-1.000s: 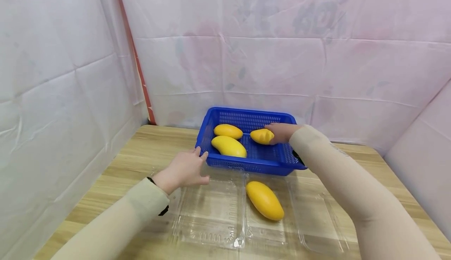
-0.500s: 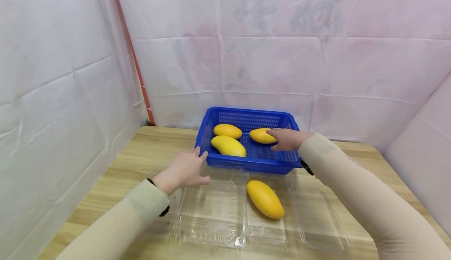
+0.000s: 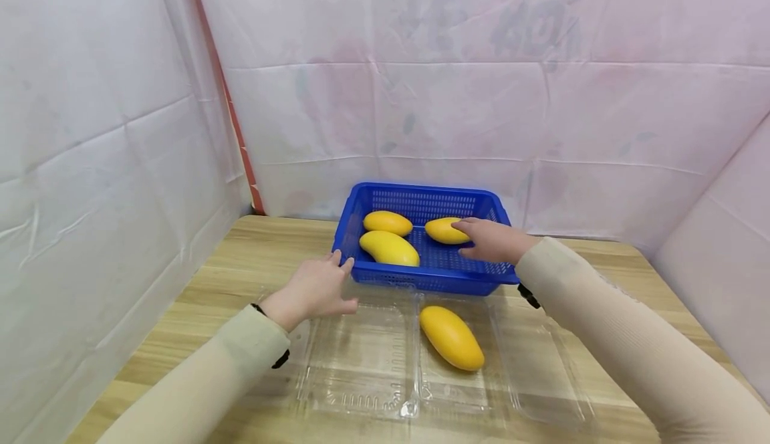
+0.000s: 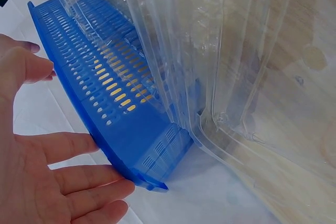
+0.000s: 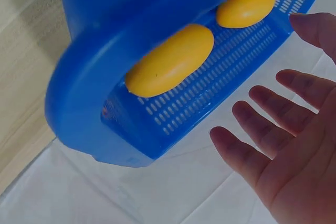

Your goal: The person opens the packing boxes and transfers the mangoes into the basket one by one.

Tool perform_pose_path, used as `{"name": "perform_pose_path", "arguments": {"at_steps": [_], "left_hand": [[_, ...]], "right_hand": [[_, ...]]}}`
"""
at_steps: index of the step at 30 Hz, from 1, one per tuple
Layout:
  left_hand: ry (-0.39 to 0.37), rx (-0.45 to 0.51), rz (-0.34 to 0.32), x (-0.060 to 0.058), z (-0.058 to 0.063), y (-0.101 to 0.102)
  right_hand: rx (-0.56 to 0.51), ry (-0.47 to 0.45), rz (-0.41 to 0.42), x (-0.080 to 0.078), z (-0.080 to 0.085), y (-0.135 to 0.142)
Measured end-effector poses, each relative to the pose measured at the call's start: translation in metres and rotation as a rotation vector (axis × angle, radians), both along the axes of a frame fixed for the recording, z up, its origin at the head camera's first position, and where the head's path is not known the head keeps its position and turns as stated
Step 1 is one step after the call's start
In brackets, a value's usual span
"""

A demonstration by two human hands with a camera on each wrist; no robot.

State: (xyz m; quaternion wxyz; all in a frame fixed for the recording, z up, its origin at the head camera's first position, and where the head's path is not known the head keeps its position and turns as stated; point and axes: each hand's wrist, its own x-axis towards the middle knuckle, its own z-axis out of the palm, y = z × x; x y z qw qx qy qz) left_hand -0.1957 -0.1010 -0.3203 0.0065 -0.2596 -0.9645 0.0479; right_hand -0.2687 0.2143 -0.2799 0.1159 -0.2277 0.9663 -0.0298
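Note:
Three yellow mangoes lie in a blue basket (image 3: 433, 282): a right one (image 3: 442, 231), a back left one (image 3: 388, 223) and a curved front left one (image 3: 390, 249). My right hand (image 3: 496, 240) hovers over the basket's right side, fingers spread; the right wrist view shows it apart from the right mango (image 5: 170, 61). With fairly straight fingers, my left hand (image 3: 315, 290) touches the basket's near left corner. In the left wrist view, the left hand's fingertips (image 4: 118, 174) meet the blue rim. A fourth mango (image 3: 452, 338) sits in a clear plastic container (image 3: 415, 390) in front of the basket.
The clear container's other half or lid (image 3: 550, 377) extends to the right on the wooden table (image 3: 240, 257). Pale cloth sheets (image 3: 457, 109) hang behind the table and along both sides, close to the basket's back.
My right hand has let go of the right mango in the basket and drawn back to the right, its fingers opening. The left hand has stayed at the basket's corner.

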Motion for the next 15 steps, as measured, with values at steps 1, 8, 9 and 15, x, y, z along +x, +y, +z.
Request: {"name": "perform_pose_path", "arguments": {"at_steps": [1, 8, 9, 15], "left_hand": [[0.0, 0.0, 0.0, 0.0, 0.0, 0.0], [-0.003, 0.005, 0.004, 0.001, 0.001, -0.001], [-0.002, 0.005, 0.003, 0.001, 0.001, -0.001], [0.0, 0.009, 0.002, 0.002, 0.0, 0.0]], "right_hand": [[0.006, 0.005, 0.003, 0.002, 0.0, -0.001], [0.002, 0.012, 0.005, 0.017, 0.003, -0.004], [-0.003, 0.016, 0.005, 0.02, 0.004, -0.004], [-0.009, 0.065, 0.052, 0.033, 0.001, -0.001]]}}
